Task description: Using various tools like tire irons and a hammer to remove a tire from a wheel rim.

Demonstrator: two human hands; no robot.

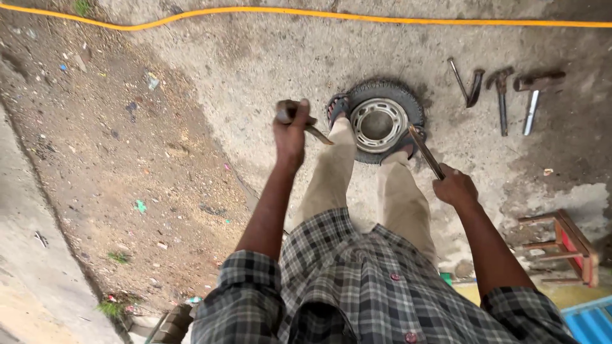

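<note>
Two tyre irons, one gripped in each closed hand [290, 130] [454, 186], above one tyre [382, 121]; perhaps four tools [503, 95] beyond.

I see a black rubber tyre [408, 105] around a silver-grey steel rim [378, 123] on mottled grey concrete floor [255, 57]. Bright yellow hose [319, 14] runs across the top. Shirt [357, 286] is a grey-and-black check with small dark red buttons; trousers [331, 175] plain beige. Dark rust-brown iron bar [426, 151] in my right hand [454, 188], similar dark tool [299, 120] in my left hand [290, 134]. Small wooden stool [564, 248] is worn red-brown. Corrugated blue sheet [590, 322] sits bottom right.
</note>
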